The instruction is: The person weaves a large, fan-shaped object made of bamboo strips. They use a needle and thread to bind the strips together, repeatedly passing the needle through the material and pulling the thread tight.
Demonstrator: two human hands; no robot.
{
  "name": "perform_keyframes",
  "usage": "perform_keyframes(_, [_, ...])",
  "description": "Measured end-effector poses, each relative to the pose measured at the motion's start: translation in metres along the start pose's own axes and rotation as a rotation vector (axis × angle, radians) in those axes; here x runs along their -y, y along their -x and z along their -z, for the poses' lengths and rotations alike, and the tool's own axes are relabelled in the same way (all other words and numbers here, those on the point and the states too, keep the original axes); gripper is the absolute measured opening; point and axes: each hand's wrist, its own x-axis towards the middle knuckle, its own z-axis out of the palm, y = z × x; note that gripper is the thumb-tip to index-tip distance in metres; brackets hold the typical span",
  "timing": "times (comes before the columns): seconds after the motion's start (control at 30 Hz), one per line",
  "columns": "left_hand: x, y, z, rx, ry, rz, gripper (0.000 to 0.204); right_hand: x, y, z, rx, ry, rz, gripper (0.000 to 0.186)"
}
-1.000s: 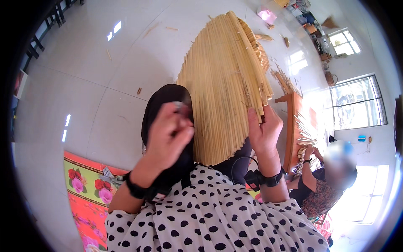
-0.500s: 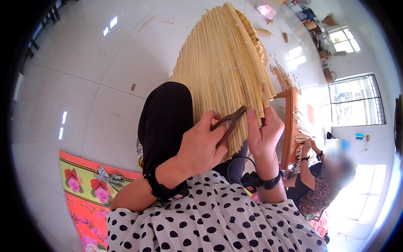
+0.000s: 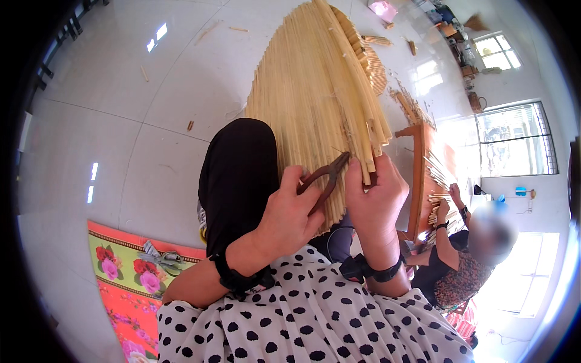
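Observation:
A large mat of pale reed sticks [image 3: 301, 97] rests over my lap beside my black-clad knee [image 3: 237, 157], its right part a raised edge of thicker bundled sticks. My left hand [image 3: 289, 215] is closed round dark metal pliers [image 3: 328, 175], whose tips lie on the mat near a thin strand among the reeds, close to my right thumb. My right hand [image 3: 378, 193] grips the mat's right edge, thumb on top and fingers partly hidden beneath the sticks.
At right, a co-worker [image 3: 457, 266] reaches to loose sticks on a wooden table [image 3: 414, 181]. A floral mat [image 3: 124, 308] lies at lower left. Reed scraps [image 3: 405, 106] litter the tiled floor behind the table, and assorted items line the far wall.
My left hand and pliers have moved right onto the mat, near my right thumb. My right hand has shifted slightly left with the mat's edge. The co-worker's hands have risen over the table.

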Motion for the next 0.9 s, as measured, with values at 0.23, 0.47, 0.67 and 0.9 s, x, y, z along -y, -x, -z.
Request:
perform_keyframes(0.23, [-0.001, 0.014, 0.029, -0.103, -0.082, -0.017, 0.017, 0.027, -0.005, -0.002, 0.046, -0.153, -0.013, 0.028])
perform_keyframes(0.47, [-0.013, 0.031, 0.105, -0.187, -0.112, 0.064, 0.021, -0.001, -0.024, -0.006, -0.001, 0.089, 0.043, 0.021])
perform_keyframes(0.67, [0.034, 0.114, 0.175, 0.086, 0.11, 0.562, 0.021, -0.002, -0.021, 0.0, 0.001, 0.066, 0.012, 0.02])
perform_keyframes(0.9, [0.214, 0.344, 0.17, -0.113, -0.732, 1.07, 0.029, -0.004, -0.018, 0.0, -0.033, -0.02, -0.03, 0.021])
